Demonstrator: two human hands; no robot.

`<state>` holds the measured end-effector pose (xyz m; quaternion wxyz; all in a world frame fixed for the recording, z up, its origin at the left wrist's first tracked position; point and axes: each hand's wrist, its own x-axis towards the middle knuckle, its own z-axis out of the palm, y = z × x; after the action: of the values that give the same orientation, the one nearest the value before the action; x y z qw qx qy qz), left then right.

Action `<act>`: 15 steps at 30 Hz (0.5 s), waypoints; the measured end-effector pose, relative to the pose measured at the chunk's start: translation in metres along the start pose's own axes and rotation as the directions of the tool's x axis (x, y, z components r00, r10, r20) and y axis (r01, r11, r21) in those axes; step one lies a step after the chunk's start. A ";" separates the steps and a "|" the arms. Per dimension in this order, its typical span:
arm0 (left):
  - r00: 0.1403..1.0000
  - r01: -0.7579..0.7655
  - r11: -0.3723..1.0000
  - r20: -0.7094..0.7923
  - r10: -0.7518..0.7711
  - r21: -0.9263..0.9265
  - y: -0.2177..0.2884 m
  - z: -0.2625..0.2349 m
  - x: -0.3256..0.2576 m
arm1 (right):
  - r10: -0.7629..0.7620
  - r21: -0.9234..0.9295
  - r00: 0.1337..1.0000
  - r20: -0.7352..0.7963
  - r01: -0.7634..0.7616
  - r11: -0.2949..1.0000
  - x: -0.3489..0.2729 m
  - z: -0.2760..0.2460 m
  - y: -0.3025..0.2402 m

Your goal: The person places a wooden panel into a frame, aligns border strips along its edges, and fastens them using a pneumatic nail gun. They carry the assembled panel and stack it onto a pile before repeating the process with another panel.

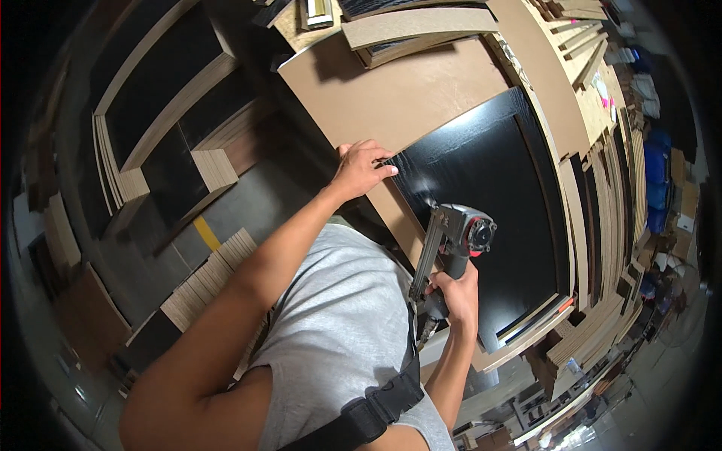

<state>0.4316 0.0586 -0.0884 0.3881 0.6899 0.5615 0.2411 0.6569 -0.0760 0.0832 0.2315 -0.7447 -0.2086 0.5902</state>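
Note:
My right hand (457, 295) is wrapped round the handle of a grey and black nail gun (465, 231) with red trim. The gun's nose tip rests close to the near edge of a glossy black wood panel (481, 165), and I cannot tell whether it touches. At the panel's left corner, my left hand (362, 170) grips the edge, thumb and fingertips at the corner. Under the black panel lies a brown board (421, 98) on the workbench. A thin dark strip (535, 180) runs along the panel's far side.
Curved wood pieces (421, 28) lie at the back of the bench. To the left stand stacked black panels with pale edges (169, 105). A row of boards (203, 282) stands beside my left arm. More stacked boards (602, 203) line the far right, near blue containers (657, 180).

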 end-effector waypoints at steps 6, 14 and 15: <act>0.999 0.026 0.999 0.025 -0.027 0.039 0.016 -0.007 0.003 | -0.106 -0.115 0.987 0.125 0.120 0.986 0.027 0.030 -0.039; 1.000 0.000 0.999 -0.024 -0.001 -0.049 -0.003 0.002 0.001 | -0.093 -0.218 0.984 0.149 0.125 0.968 0.039 0.049 -0.066; 1.000 -0.011 0.999 -0.022 0.010 -0.043 -0.003 0.002 0.001 | -0.097 -0.229 0.985 0.146 0.129 0.965 0.039 0.049 -0.067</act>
<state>0.4310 0.0591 -0.0922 0.3954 0.6816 0.5569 0.2627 0.6149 0.0059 0.0827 0.1597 -0.7128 -0.3347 0.5952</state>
